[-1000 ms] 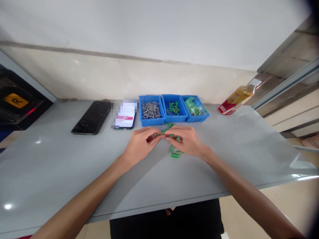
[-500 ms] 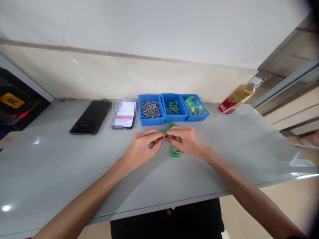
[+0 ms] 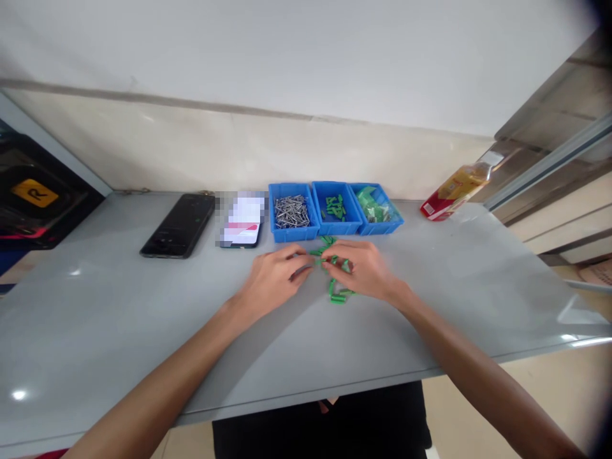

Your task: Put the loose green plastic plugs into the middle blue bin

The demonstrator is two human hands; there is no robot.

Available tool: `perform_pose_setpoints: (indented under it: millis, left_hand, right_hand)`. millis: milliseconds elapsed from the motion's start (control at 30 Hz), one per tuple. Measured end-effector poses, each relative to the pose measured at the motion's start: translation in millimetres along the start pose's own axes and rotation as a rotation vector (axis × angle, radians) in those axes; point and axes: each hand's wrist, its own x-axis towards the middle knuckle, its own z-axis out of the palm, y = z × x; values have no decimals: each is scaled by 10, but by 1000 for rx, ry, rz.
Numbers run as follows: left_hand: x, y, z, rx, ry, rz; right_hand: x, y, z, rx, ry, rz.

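My right hand (image 3: 361, 266) pinches a small green wall plug (image 3: 318, 261) between thumb and fingertips, above the grey table. My left hand (image 3: 277, 274) is at the plug's left end, its thumb and forefinger curled close together. Blur at those fingertips hides what they grip. More green wall plugs (image 3: 338, 298) lie loose on the table under and beside my right hand. Others lie behind my fingertips, near the bins.
Three blue bins stand side by side behind my hands: one with screws (image 3: 291, 211), one with green wall plugs (image 3: 336, 208), one with a plastic bag (image 3: 375, 207). Two phones, a black one (image 3: 178, 226) and a lit one (image 3: 243, 220), lie left. A drink bottle (image 3: 456, 190) is right.
My left fingertips have drawn slightly away from my right ones, showing more of the green wall plug between them. The view has shifted slightly.
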Motion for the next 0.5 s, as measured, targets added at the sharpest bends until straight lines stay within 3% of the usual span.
perform_pose_setpoints:
  millis: [67, 167, 233, 333, 367, 433, 500]
  left_hand:
    - [-17, 44, 1, 1, -18, -16]
    - [-46, 155, -7, -60, -52, 48]
    - [-71, 250, -2, -93, -122, 128]
    - [-110, 377, 31, -38, -236, 182]
    - [-122, 403, 45, -10, -259, 178]
    - [-139, 426, 68, 25, -300, 163]
    - [-147, 417, 82, 37, -335, 154]
  right_hand:
    - [7, 15, -135, 58, -118, 73]
    - [53, 60, -331, 328, -404, 174]
    - [109, 110, -371, 440, -310, 231]
    - [182, 217, -293, 371, 189, 301]
    - [190, 254, -258, 303, 279, 335]
    - [176, 309, -222, 209, 290, 374]
    - [134, 326, -249, 140, 202, 375]
